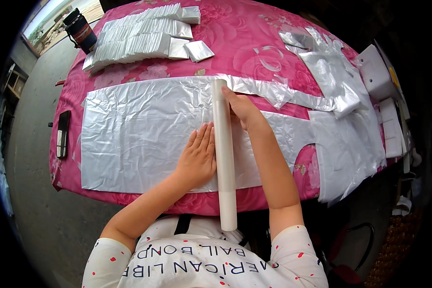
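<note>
A silvery-white plastic bag (pixel 125 139) lies flattened and wrinkled across the table in front of me. Over it, pointing toward my body, rests a long pale roll (pixel 224 144), its near end sticking out past the table edge. My left hand (pixel 200 151) is pressed flat on the plastic, fingers stretched out, just left of the roll and close against it. Near the far end of the roll, my right hand (pixel 241 108) grips it from the right, the thumb on top and the other fingers partly hidden.
Rows of folded plastic bags (pixel 139 43) stand at the far left beside a dark lidded bottle (pixel 80 31). More loose plastic (pixel 341 129) heaps on the right, near white boxes (pixel 377 72). A black oblong object (pixel 63 134) sits at the left edge of the pink tablecloth (pixel 245 36).
</note>
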